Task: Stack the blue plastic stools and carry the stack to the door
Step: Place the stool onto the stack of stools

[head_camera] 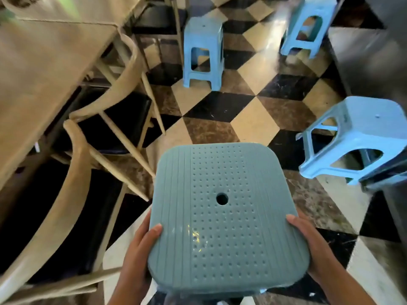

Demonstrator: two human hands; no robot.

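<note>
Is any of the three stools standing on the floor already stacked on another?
No: the near stool, middle stool and far stool stand apart.

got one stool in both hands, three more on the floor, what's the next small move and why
Probably carry the held stool to the nearest stool, at right, and lower it on top. Left hand and right hand already grip its seat edges, and that stool stands upright with bare floor in between.

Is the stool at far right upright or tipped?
Upright: the right stool has its seat on top and its legs reaching down to the checkered floor.
</note>
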